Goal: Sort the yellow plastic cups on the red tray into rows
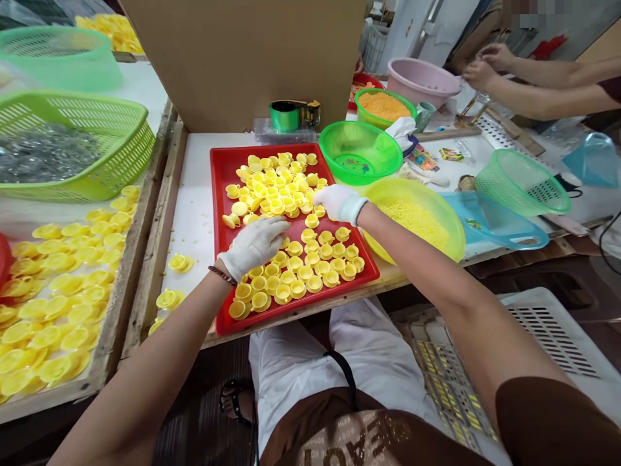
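So I'm watching this from my end through the head cam, and everything centers on the red tray (219, 175), which sits on the white table right in front of the person. The far half of the tray is a jumbled pile of little yellow cups (276, 206), some tipped over; the near half has more cups (294, 263) standing mouth-up in loose rows. The right hand (337, 204), white glove on, is at the tray's right side with its fingertips down at one cup (319, 210) by the pile's edge; I honestly can't tell if they're closed on it. The left hand (255, 246), gloved too, is over the tray's left side, palm down, fingers bent; can't tell if there's anything under there. Just right of the tray I see a yellow bowl (456, 239) of small yellow bits, and by its far right corner a green bowl (361, 134). Behind the tray: a roll of tape (285, 118) and a big cardboard panel (242, 65). A few loose cups (180, 262) lie left of it. Way off to its right, a co-worker's hands (485, 68) are up close together.
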### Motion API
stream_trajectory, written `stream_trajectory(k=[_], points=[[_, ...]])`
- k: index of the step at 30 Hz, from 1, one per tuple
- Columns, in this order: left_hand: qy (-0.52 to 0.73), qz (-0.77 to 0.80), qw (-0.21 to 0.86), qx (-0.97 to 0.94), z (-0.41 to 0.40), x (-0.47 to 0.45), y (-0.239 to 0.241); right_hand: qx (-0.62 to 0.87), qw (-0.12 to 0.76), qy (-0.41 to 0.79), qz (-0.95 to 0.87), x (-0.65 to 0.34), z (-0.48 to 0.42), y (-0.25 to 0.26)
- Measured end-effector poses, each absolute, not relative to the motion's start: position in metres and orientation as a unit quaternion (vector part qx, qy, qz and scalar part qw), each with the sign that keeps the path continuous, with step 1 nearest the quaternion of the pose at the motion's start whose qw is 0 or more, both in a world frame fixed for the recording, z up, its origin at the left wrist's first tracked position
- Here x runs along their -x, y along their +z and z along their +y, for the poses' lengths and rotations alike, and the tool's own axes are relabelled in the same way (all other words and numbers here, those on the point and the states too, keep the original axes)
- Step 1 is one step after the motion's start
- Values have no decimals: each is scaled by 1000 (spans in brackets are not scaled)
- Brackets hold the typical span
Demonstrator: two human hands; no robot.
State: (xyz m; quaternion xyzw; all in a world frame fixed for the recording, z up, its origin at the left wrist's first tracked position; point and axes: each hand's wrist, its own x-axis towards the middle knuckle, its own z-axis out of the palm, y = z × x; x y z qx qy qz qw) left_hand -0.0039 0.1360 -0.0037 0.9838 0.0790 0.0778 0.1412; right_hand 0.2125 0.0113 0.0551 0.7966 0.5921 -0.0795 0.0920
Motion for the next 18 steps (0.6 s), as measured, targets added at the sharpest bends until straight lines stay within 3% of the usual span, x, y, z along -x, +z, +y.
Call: stream_trajectory(k=[4, 10, 18], points=[[70, 102, 132, -983, 120, -14, -16, -774, 155, -98, 607, -200, 8, 44], [99, 127, 110, -981, 113, -38, -14, -741, 61, -123, 658, -201, 7, 40], [-1, 92, 28, -995, 102, -50, -2, -812, 219, -36, 540, -212, 5, 45]])
